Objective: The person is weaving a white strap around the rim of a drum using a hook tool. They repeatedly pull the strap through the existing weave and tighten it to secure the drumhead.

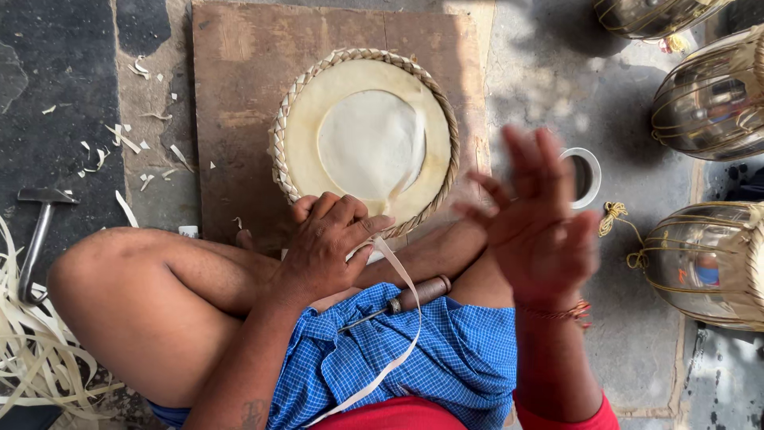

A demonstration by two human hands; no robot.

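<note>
From the head camera, the left hand (330,243) was closed, pinching a pale rawhide strap (402,318) against the near rim of a round drumhead (366,143) with a plaited edge, which lay flat on a wooden board (239,95). The strap trailed back across the blue checked cloth (414,358) on the lap. The right hand (537,223) was raised beside the drumhead, fingers spread and holding nothing, blurred by motion. A wooden-handled awl (410,297) rested on the lap between the hands. A hammer (36,231) lay well apart at the left, metal drum shells (708,103) at the right. Doing this well probably meant keeping the pinch firm at the rim so the strap stayed taut.
</note>
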